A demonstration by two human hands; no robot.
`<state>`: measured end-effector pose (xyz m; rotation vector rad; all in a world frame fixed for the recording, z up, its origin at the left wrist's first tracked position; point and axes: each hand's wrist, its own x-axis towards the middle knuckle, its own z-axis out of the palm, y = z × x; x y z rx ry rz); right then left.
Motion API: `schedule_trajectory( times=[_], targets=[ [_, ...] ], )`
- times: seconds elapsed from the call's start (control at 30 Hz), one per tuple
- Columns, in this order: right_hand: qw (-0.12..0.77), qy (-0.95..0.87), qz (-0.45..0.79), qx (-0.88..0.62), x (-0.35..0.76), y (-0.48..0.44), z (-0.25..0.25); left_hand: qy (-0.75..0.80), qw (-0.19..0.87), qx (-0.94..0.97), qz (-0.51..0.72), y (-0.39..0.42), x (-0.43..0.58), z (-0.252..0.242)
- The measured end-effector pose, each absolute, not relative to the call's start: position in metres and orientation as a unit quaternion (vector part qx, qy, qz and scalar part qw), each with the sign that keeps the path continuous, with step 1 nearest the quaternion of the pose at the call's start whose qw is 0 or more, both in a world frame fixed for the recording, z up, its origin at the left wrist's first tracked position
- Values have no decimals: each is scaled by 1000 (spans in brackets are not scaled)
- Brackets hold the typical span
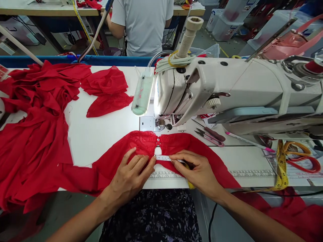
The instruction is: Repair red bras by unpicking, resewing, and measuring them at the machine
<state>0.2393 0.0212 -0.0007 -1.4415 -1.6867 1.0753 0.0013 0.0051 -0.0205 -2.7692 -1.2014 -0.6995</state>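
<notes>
Red lace-trimmed fabric (141, 139) lies across the table edge in front of the sewing machine (196, 89), with a small gap and crossed threads at its middle. A tape measure (163, 158), white on the side showing, spans this gap. My left hand (132, 171) rests on the fabric with fingers stretched and spread, one fingertip touching the tape's end. My right hand (195, 168) pinches the tape between thumb and fingers a short way to the right; the tape's yellow part hangs below that hand.
A heap of red fabric (37, 127) covers the table's left. Thread snips (209, 137), a seam ripper (214, 133) and a pink-and-white pen (249, 142) lie right of the needle area. A second yellow tape (281, 168) hangs near orange-handled scissors (302, 161). Another person (145, 27) is beyond.
</notes>
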Motion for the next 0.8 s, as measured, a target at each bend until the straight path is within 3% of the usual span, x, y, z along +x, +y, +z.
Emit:
schedule_trajectory(
  times=[0.8],
  targets=[
    [326,-655,413,-542,240,24,-3,-382,22,-896,-227,6,3,-19]
  ],
)
